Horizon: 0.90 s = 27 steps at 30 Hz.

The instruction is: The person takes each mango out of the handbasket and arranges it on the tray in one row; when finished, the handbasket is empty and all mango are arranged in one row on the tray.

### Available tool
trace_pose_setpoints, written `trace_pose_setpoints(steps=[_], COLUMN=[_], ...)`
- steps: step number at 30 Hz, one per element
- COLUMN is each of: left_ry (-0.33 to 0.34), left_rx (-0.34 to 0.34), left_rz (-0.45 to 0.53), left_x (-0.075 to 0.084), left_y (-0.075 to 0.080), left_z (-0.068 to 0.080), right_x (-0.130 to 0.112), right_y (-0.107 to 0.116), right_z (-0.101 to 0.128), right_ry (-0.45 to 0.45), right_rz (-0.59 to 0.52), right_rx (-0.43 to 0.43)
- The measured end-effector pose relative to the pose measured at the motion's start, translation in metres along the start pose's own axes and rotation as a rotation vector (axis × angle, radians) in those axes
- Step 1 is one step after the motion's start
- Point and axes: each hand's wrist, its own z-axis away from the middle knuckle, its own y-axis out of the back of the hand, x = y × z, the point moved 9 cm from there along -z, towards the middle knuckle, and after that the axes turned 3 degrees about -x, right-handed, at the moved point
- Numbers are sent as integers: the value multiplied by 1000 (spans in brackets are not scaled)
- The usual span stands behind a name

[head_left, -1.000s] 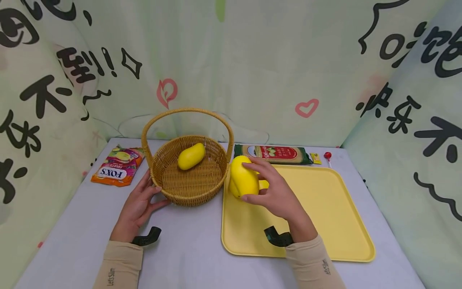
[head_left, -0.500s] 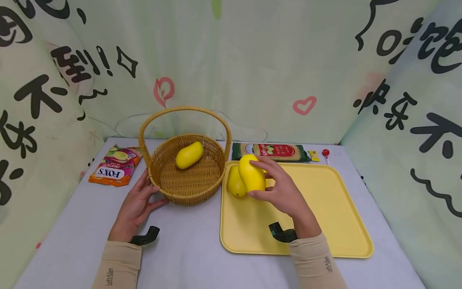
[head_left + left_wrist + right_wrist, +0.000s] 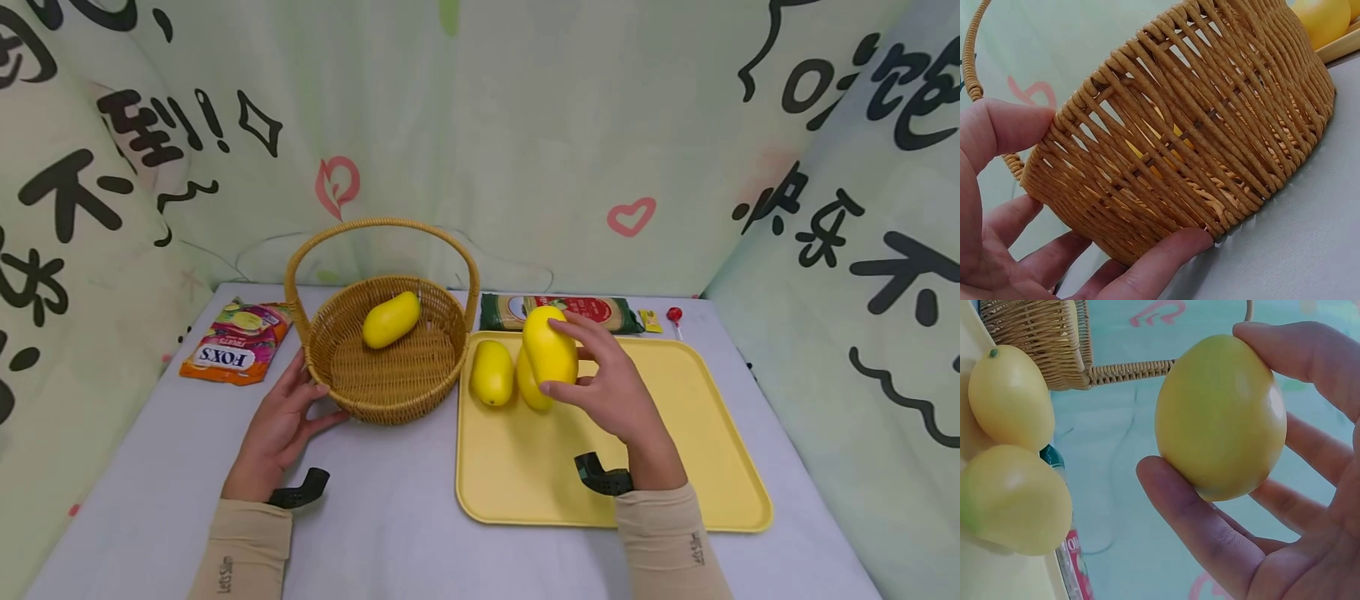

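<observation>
1. The right hand grasps one yellow mango, lifted above the yellow tray, right of the wicker basket.
2. The left hand, fingers straight, steadies the basket's near wall.
3. Judged progress: one mango lies in the basket; two mangoes remain on the tray.
4. The right wrist view shows both tray mangoes whole; the head view half hides one.

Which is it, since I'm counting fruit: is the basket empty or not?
Not empty: one yellow mango lies inside the basket. Three others are outside it.
</observation>
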Motion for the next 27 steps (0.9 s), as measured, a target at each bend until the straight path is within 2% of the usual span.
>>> trace_pose_setpoints(steps=[10,17,27], left_ry=[-8,-10,-4], left_rx=[-6,-7,3], left_rz=[-7,-2,-4], left_x=[1,0,0], left_y=[-1,-1,-2], left_z=[0,0,1], right_x=[12,21,27], right_y=[7,11,15], right_z=[-3,-2,-3], right_ry=[-37,-74,-85], right_rz=[25,2,6], right_rx=[4,-1,-3])
